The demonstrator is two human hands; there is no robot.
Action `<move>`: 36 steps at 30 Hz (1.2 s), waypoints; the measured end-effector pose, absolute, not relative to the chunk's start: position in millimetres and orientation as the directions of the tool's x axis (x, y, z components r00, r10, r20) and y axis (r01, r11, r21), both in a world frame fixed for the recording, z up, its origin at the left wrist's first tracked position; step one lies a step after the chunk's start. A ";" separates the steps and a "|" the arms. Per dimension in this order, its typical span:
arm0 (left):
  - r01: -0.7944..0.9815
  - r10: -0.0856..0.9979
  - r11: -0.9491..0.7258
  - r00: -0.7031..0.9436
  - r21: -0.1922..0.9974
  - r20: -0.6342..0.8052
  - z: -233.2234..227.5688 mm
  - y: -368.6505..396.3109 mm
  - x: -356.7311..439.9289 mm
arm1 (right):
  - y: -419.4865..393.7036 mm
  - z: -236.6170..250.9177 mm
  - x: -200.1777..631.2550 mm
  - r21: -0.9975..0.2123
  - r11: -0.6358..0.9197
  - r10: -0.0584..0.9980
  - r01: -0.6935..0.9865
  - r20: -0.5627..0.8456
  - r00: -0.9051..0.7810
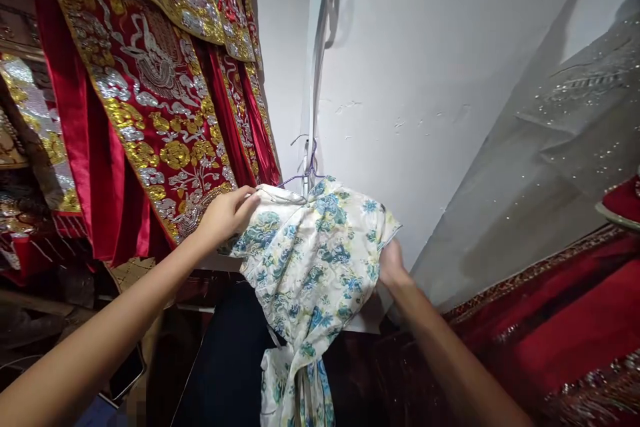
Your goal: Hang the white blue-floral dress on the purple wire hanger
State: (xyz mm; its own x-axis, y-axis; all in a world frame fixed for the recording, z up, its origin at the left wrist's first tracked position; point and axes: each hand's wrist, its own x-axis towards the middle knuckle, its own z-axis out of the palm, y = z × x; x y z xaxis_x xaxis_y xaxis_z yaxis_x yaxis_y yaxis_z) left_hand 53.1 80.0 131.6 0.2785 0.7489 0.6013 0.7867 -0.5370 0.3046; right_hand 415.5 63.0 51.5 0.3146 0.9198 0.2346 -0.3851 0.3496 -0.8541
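both hands are gripping a floral garment (pixel 310 267) hanging on a wire hanger (pixel 305 170) by the white wall (pixel 425 80): left hand (pixel 227 213) pinching its collar, right hand (pixel 393 263) clutching its right edge, red embroidered robes (pixel 150 93) hanging left.

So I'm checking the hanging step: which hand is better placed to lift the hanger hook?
Left, probably. The left hand pinches the floral dress at its collar, right beside the hanger hook; the right hand grips the far shoulder, lower.
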 end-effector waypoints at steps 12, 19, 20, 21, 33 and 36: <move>0.731 0.495 -0.673 0.333 0.111 0.803 179.7 93.5 124.7 | 31.4 124.2 435.4 -0.793 0.420 0.872 -0.441 0.218 0.438; 0.650 0.481 -0.755 0.457 0.089 0.748 171.0 57.2 114.7 | -56.7 86.9 416.5 -0.924 0.338 0.936 -0.181 0.311 0.163; 0.638 0.511 -0.761 0.474 0.120 0.717 165.4 51.5 112.1 | -69.7 84.0 413.6 -0.934 0.344 0.939 -0.096 0.342 0.036; 0.628 0.550 -0.761 0.489 0.164 0.677 159.6 46.4 109.3 | -79.9 84.1 410.4 -0.926 0.377 0.918 -0.018 0.376 -0.125; -0.067 0.743 -0.484 0.496 0.873 0.450 148.3 13.7 104.9 | 12.2 59.3 343.0 -0.329 0.586 0.753 0.740 0.558 -0.349; -0.261 0.706 -0.353 0.557 0.899 0.439 146.4 23.9 112.7 | 19.3 62.1 328.7 -0.168 0.666 0.612 0.727 0.681 -0.402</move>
State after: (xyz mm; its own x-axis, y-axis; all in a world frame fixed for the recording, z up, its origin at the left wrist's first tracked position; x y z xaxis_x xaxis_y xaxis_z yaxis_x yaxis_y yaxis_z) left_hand 112.7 23.9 146.4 0.5566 0.7056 0.4386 -0.2609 -0.3527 0.8986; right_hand 328.7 19.3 62.1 -0.4025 0.6116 0.6811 0.7270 0.6657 -0.1682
